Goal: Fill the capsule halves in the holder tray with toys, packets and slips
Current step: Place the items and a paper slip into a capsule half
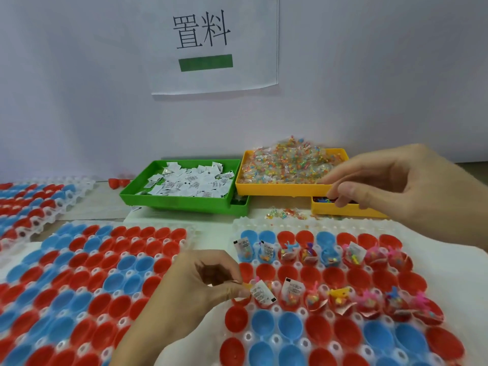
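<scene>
Head view: left hand (211,281) is pinching a packet (262,293) over the holder tray (303,225); right hand (396,180), fingers curled, is reaching into the yellow bin (348,208). Two rows are showing contents; most capsule halves (290,326) are awaiting filling.

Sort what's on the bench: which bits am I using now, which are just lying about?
In use: holder tray; white packet pinched by left hand; green bin; yellow bin; right hand.
Idle: wall sign; far-left tray; loose red halves.

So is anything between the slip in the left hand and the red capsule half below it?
Nothing visible. The left hand pinches the white slip right over the red capsule half at the row's left end; the neighbouring filled half sits beside it, not across.
</scene>
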